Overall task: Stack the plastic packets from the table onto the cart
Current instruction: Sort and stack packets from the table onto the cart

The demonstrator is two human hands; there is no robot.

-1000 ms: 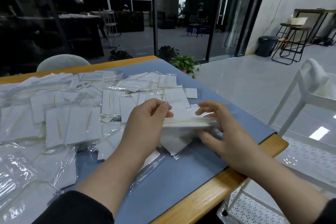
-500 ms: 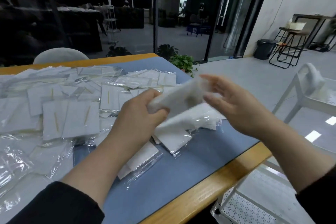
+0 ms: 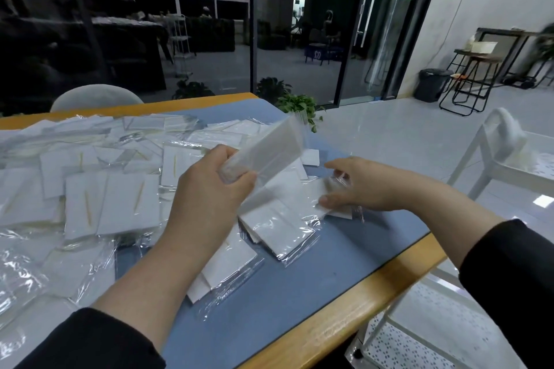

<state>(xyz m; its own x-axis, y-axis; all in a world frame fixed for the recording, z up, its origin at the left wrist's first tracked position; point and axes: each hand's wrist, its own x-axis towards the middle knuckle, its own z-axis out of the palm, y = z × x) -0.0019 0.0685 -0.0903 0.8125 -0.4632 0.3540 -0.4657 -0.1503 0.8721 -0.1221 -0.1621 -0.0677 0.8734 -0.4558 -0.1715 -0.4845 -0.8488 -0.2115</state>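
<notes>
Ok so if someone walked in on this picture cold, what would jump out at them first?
Probably the raised bundle of clear plastic packets with white cards at centre, in the grip of the left hand. Next, the wide heap of loose clear packets spread over the blue-topped wooden table on the left. The right hand pinches another clear packet lying on the table, with the white perforated metal cart at the lower right.
</notes>
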